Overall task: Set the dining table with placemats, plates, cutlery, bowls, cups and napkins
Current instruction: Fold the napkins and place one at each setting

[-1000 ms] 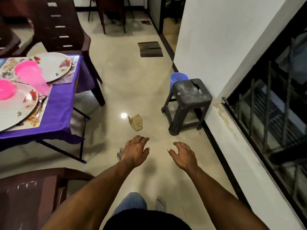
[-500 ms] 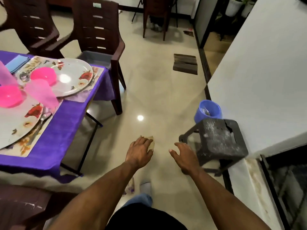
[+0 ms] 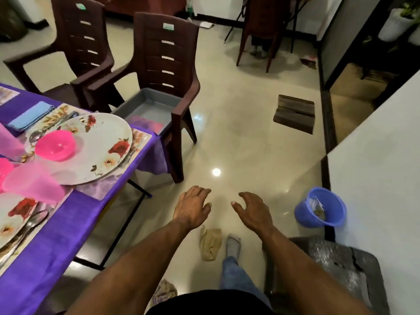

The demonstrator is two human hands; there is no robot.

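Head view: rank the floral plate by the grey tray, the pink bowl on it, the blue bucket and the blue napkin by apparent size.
1. floral plate
2. blue bucket
3. pink bowl and blue napkin look alike; the bucket lies farther off, so true sizes stay unsure.

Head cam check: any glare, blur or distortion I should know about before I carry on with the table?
Head view: a bright ceiling-light reflection glares off the glossy floor, with a smaller one on the pink bowl. The pink cups at the left edge are smeared by motion blur. Wide-angle bending curves the chair and the white wall. Both hands, left hand and right hand, are sharp enough.
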